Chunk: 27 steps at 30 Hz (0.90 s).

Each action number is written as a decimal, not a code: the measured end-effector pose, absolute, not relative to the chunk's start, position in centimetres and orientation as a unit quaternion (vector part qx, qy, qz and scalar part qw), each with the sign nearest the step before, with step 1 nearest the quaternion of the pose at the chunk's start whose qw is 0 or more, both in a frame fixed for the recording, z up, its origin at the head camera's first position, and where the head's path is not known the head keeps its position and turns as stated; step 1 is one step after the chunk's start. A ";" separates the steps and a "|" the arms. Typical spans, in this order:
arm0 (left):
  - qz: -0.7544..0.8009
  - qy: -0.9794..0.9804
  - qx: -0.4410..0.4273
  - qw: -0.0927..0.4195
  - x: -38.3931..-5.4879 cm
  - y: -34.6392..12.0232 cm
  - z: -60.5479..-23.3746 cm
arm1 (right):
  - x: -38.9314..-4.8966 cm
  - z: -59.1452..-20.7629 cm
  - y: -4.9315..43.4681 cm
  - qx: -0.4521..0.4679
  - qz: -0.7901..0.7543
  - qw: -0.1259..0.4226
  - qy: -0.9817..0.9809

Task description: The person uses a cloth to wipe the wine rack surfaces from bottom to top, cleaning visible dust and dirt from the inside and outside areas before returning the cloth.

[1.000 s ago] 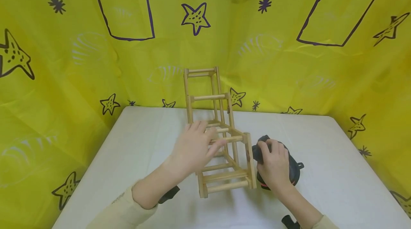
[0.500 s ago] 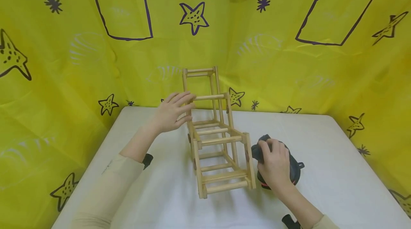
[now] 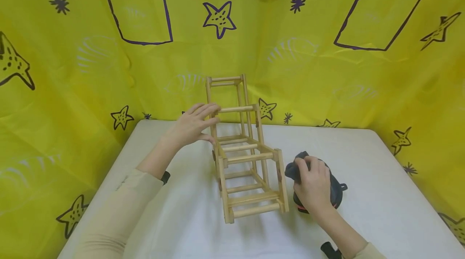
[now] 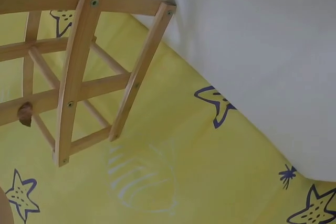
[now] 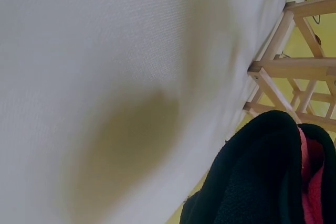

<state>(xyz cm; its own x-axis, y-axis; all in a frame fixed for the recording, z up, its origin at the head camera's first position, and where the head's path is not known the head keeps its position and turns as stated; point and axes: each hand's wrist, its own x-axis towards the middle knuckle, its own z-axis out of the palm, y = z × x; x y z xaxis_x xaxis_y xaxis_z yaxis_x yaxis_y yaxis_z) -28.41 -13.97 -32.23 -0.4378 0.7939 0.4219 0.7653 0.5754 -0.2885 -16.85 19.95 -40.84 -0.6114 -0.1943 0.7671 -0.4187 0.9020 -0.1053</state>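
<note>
A light wooden rack (image 3: 253, 201) with slatted tiers and round rungs stands mid-table, its stepped back part taller. My left hand (image 3: 190, 126) is at its left side, fingers extended against the end of the upper rung and thumb pointing lower along the post. In the left wrist view the rack (image 4: 71, 85) fills the upper left. To the right of the rack, my right hand (image 3: 313, 184) grips a dark, soft, shoe-like item (image 3: 336, 189) with a small loop at its far side. Pink-red lining shows inside the dark item (image 5: 257, 177) in the right wrist view.
A white-covered table (image 3: 378, 178) lies under everything. Yellow curtain (image 3: 276, 61) with drawn stars surrounds its back and sides. Small black devices sit by both forearms, one beside the right forearm (image 3: 346, 232).
My left hand has moved from over the rack's middle rungs to its upper left side, and its thumb has since dropped lower. The right hand and dark item have shifted slightly right.
</note>
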 end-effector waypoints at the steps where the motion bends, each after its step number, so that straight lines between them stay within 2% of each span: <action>1: 0.028 -0.846 -0.459 0.270 -28.5 -13.9 -32.4 | -16.9 -40.9 20.0 0.171 0.139 0.406 -0.887; 5: 0.036 -0.850 -0.443 0.282 -28.6 -13.7 -32.7 | -16.9 -40.9 20.3 0.168 0.137 0.407 -0.887; 13: 0.067 -0.865 -0.414 0.275 -27.6 -13.3 -33.2 | -17.0 -40.8 21.1 0.164 0.131 0.411 -0.887; 20: 0.062 -0.857 -0.406 0.310 -27.2 -13.4 -33.9 | -17.1 -40.6 22.2 0.156 0.123 0.403 -0.893; 27: 0.069 -0.865 -0.377 0.323 -26.2 -13.4 -34.3 | -17.0 -40.2 23.4 0.146 0.114 0.398 -0.899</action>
